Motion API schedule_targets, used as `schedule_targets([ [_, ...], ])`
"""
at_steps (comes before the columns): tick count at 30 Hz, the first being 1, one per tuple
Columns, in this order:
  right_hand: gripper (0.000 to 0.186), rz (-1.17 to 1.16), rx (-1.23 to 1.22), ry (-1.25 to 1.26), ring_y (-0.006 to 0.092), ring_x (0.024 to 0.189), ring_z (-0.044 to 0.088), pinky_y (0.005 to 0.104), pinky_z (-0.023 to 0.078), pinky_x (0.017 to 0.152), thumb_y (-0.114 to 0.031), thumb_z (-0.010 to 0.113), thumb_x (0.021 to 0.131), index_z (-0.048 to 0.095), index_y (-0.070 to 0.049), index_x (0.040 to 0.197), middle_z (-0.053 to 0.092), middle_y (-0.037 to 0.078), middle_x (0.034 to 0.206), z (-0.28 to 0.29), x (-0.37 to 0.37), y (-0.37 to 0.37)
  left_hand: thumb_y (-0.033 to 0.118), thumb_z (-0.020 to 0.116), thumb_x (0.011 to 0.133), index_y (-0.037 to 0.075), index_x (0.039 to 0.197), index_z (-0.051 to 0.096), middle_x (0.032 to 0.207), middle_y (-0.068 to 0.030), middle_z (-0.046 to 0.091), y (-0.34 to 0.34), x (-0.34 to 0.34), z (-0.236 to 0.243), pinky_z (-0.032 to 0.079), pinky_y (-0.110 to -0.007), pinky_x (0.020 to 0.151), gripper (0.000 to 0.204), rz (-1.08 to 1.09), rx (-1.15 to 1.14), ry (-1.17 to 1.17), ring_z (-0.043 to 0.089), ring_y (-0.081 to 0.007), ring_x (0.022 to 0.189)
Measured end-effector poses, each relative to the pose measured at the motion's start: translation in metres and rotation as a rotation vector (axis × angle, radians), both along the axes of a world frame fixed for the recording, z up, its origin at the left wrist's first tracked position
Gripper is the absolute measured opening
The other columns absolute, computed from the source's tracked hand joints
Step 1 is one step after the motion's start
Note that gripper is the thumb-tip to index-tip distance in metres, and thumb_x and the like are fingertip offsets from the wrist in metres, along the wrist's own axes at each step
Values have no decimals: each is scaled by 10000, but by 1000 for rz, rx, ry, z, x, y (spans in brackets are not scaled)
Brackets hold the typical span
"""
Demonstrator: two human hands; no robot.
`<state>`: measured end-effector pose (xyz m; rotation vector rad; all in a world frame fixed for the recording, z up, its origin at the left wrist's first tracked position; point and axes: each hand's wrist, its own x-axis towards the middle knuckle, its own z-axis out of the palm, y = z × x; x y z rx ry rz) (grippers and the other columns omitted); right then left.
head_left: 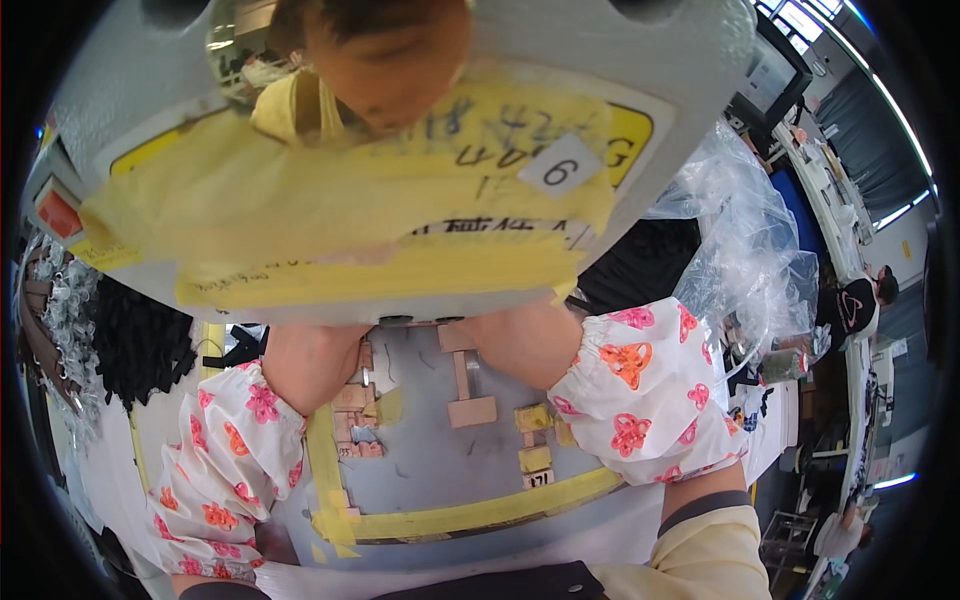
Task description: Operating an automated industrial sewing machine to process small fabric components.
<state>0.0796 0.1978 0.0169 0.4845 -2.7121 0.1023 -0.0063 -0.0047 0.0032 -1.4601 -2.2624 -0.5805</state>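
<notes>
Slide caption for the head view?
Left hand and right hand reach beneath a grey machine, fingers out of sight.

Grey machine head (pixel 650 60): glossy paint, slightly pebbled, looks like metal.
On its front: matt, creased masking tape (pixel 300 205); at its top, mirror-smooth disc (pixel 285 105). Below it: smooth bed plate (pixel 420 460), low sheen; matt pinkish blocks (pixel 472 412); crinkled, thin cloth oversleeves (pixel 650 390). Right of it: glossy, wrinkled clear plastic film (pixel 745 215). Left: matt black strips (pixel 140 340), clothlike.
</notes>
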Motion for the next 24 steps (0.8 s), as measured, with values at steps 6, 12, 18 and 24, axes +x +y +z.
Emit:
schedule_targets([
  [6,139,31,-162,117,198,767,562,335,437,674,-117,616,640,638,-85,774,595,27,738,17,14,19,17,548,672,35,926,631,915,-154,597,-2,-1,-3,468,-421,702,268,18,-45,-57,571,-346,830],
  [12,148,-329,34,-13,276,729,566,373,460,629,-43,653,658,634,-38,804,601,78,765,43,50,111,-13,531,667,12,921,611,933,-175,589,-34,-1,3,442,-444,755,268,87,-174,-29,553,-378,850],
  [18,146,-430,125,-144,236,794,570,353,447,682,-81,643,667,644,-77,813,602,47,762,24,53,140,-19,541,671,2,970,595,902,-185,590,-66,-15,3,421,-456,739,304,201,-142,-190,541,-393,837],
  [24,118,-525,66,-245,290,788,577,402,470,696,-49,605,662,627,-63,777,608,96,772,28,50,145,44,599,683,15,884,599,852,-157,593,-2,4,11,454,-414,700,202,32,-49,-168,564,-354,792],
])
